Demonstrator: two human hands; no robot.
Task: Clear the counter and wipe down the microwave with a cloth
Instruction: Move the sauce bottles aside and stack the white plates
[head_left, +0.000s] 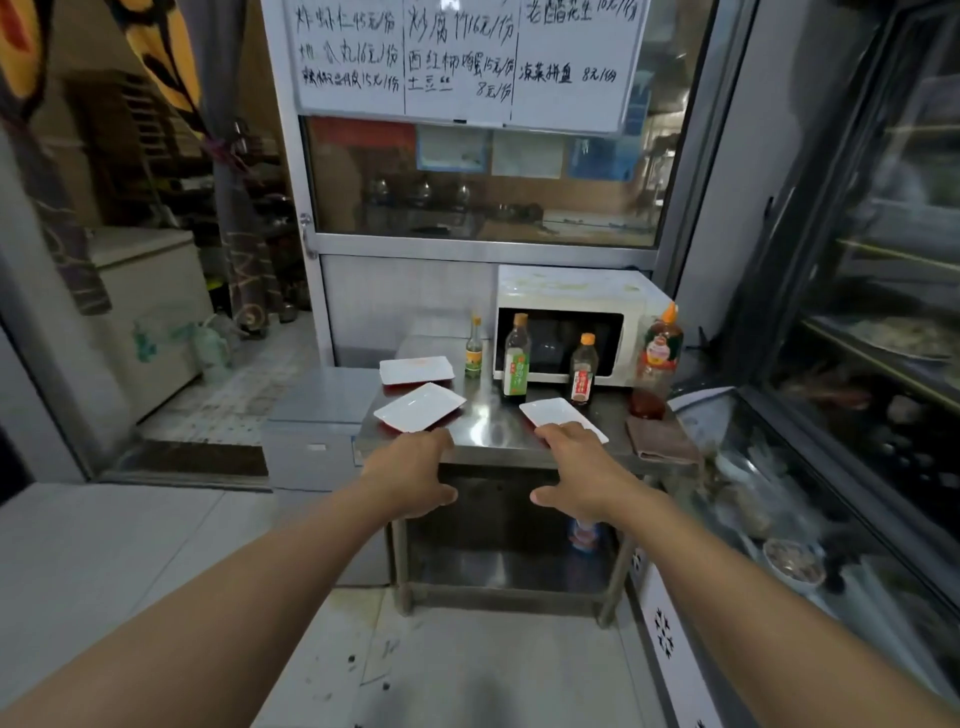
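— What are the fingers doing?

— On my left hand (415, 470) the fingers (434, 439) are spread and fairly straight, thumb out to the side, holding nothing. Their tips reach the near edge of the worktop (488, 423), just short of the middle plate (420, 406); I cannot tell whether they touch it. My right hand (579, 470) is the same: fingers relaxed and apart, nothing gripped, the tips over the near end of the right plate (558, 415). Contact there is hard to judge too.

— And the things to clear, measured from the microwave?

— The microwave (571, 322) stands at the back right of the worktop. Directly in front of its door are a green-label bottle (516, 358) and a shorter red-label bottle (583, 371). Just left of it stands a small bottle (473, 348); further left lies the far plate (415, 370). At its right front corner is a tall sauce bottle (657, 364), and in front of that a folded brown cloth (660, 439) hanging over the worktop's edge.

— Anything unclear?

— The bottles hide part of the microwave door, its right side sits behind the sauce bottle, and the labels are too blurred to read. My right hand covers the near end of its plate.
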